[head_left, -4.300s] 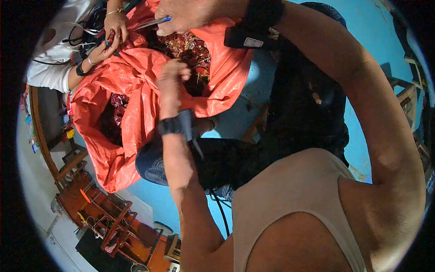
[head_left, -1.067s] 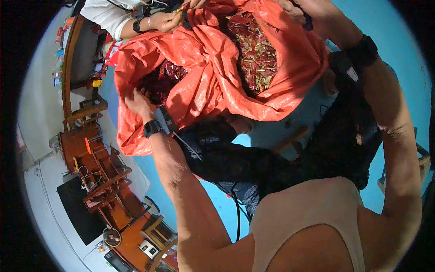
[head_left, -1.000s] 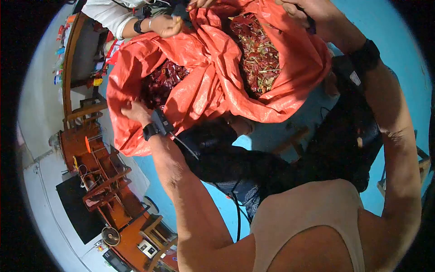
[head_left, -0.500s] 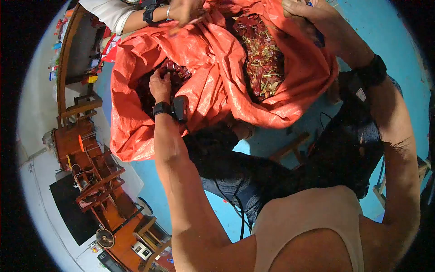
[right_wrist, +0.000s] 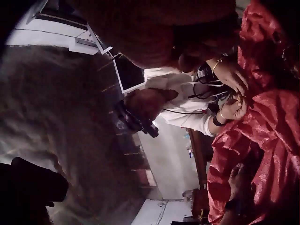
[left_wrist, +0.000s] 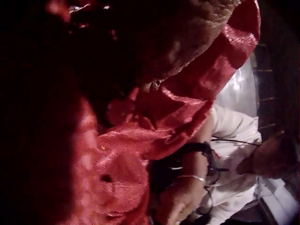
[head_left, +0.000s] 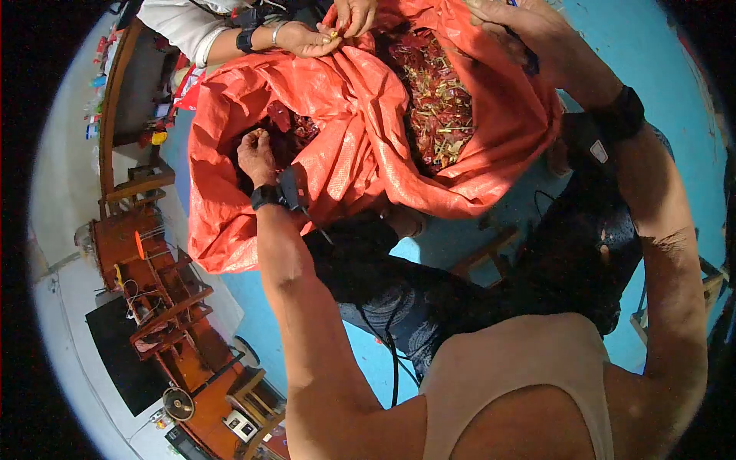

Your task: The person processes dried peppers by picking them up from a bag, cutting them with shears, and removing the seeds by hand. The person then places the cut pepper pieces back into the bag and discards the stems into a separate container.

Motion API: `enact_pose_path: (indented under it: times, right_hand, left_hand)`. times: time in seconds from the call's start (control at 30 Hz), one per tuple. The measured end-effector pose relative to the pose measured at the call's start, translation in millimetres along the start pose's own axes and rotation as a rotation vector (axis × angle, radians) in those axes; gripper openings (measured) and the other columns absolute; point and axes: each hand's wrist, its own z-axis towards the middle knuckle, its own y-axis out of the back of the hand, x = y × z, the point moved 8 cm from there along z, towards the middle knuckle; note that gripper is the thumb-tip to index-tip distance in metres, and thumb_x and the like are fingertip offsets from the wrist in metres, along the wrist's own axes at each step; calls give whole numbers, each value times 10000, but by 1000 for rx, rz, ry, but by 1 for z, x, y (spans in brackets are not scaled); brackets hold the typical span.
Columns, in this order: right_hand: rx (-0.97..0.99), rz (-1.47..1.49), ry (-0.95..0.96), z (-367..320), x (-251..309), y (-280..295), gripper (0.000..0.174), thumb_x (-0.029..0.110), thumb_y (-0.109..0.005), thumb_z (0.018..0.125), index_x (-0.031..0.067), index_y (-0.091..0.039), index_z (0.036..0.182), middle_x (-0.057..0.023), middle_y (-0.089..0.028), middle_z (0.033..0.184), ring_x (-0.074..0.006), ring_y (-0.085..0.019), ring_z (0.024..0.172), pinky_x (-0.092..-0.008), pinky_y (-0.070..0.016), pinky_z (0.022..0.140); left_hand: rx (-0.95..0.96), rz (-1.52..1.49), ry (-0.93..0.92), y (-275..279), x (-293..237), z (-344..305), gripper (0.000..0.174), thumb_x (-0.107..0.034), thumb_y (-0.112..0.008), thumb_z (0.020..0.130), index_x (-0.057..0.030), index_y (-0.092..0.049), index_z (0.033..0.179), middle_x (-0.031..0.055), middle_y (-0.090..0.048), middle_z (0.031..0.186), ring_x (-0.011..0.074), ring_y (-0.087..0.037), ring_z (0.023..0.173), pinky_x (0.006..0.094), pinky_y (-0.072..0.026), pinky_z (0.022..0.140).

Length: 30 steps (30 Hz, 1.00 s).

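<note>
My left hand (head_left: 257, 156) is over the mouth of the left orange woven sack (head_left: 218, 226), its fingers bent in. I cannot tell whether they hold anything. Dark red dried chillies (head_left: 303, 132) lie inside, one larger red piece just beyond the fingers. In the left wrist view the hand (left_wrist: 187, 42) is a dark shape above the sack's folds. My right hand (head_left: 529, 27) is at the far rim of the right sack (head_left: 514, 146), curled round a tool with blue parts, mostly hidden by the hand. Chillies mixed with pale stems (head_left: 445, 107) fill that sack.
Across the sacks another person's hands (head_left: 326, 34) pinch a small yellowish thing. My dark-trousered legs (head_left: 399, 276) are below the sacks, over a blue floor (head_left: 360, 345). Brown wooden furniture (head_left: 165, 307) and a small fan (head_left: 179, 402) stand at the left.
My left hand has moved from the left sack's outer rim into its mouth, then drawn back slightly. The right hand has stayed near the far rim. The other person's hands have come together.
</note>
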Motion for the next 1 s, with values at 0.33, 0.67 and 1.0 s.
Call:
enact_pose_path:
  times: [0.33, 0.67, 1.0]
  right_hand:
    - [-8, -226, 504, 18, -40, -16, 159, 167, -513, 823, 19, -508, 764, -6, -480, 604, -91, -454, 541, -236, -374, 493]
    - [-84, -554, 577, 3, -14, -58, 200, 183, -594, 766, 13, -545, 860, -64, -516, 662, -157, -507, 572, -274, -399, 542]
    - [-257, -999, 723, -13, -9, -58, 338, 336, -599, 743, 28, -539, 871, -104, -524, 677, -265, -561, 616, -337, -449, 529]
  left_hand:
    - [146, -935, -34, 39, -188, -84, 165, -76, -566, 807, 4, -596, 948, 29, -599, 847, 92, -537, 756, 228, -439, 690]
    - [265, -834, -277, 16, -269, -129, 131, -52, -597, 779, -3, -591, 901, 32, -591, 828, 81, -518, 772, 213, -423, 704]
    - [275, -826, -379, 14, -277, -124, 127, -61, -516, 820, 11, -563, 913, 87, -521, 937, 162, -500, 873, 258, -399, 772]
